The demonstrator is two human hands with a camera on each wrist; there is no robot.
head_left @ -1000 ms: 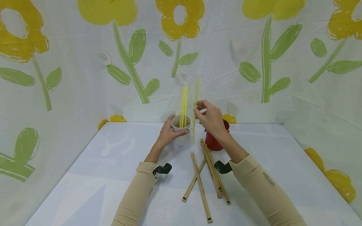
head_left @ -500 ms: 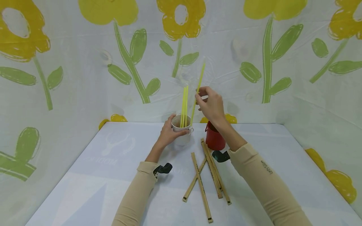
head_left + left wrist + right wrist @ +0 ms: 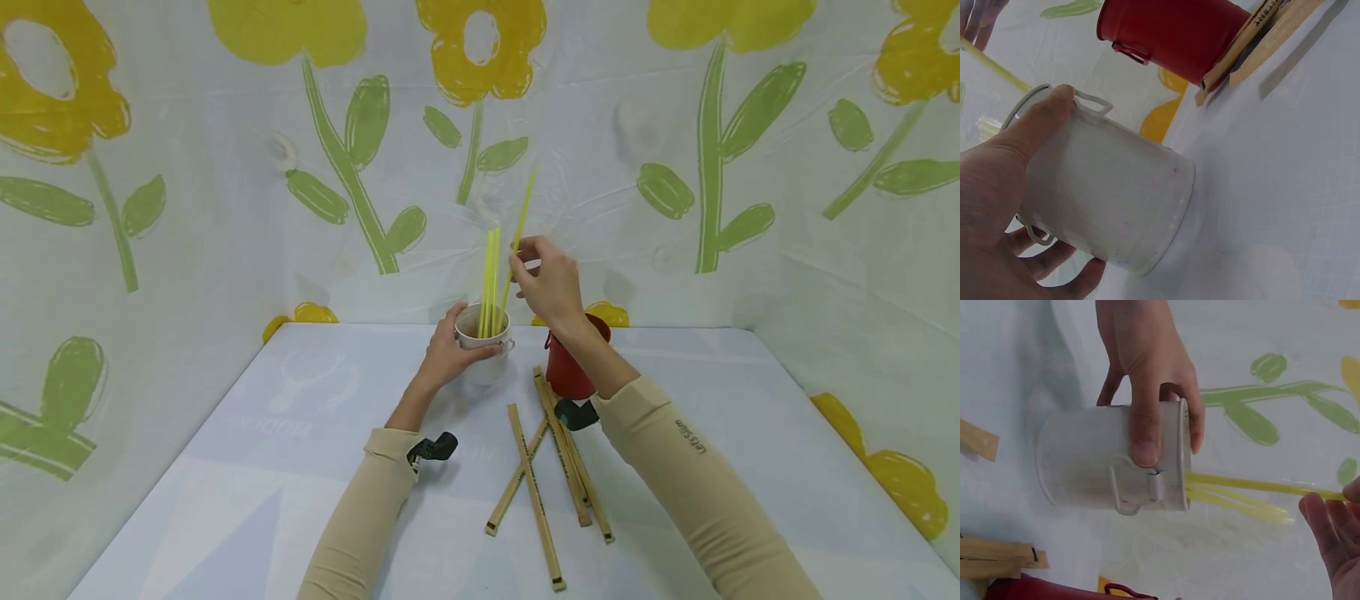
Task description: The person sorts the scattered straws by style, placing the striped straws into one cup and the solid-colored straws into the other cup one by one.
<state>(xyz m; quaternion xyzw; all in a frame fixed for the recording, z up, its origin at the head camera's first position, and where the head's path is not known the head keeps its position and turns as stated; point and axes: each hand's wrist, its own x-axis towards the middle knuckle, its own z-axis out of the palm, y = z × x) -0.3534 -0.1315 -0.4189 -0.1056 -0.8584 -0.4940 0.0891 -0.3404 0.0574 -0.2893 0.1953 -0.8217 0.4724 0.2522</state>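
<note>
My left hand (image 3: 444, 357) holds a small white metal bucket (image 3: 1110, 181) upright on the table, thumb on the near side by the rim. Several yellow drinking straws (image 3: 487, 279) stand in it, leaning together. Between thumb and fingertips, my right hand (image 3: 551, 283) pinches another yellow straw (image 3: 524, 204) above and right of the bucket. This straw tilts, with its top to the right; its lower end is inside the rim, as the right wrist view also shows. The bucket's walls hide the straws' lower ends.
A red metal bucket (image 3: 567, 371) stands right of the white one, partly behind my right forearm. Several slim brown paper-wrapped sticks (image 3: 536, 500) lie crossed on the white table (image 3: 300, 500) in front. A flower-printed sheet (image 3: 585, 150) hangs behind the table.
My right hand first lifted the straw from beside the white bucket, then moved left and slightly down. The straw's lower end has passed inside the rim. My left hand stays on the bucket.
</note>
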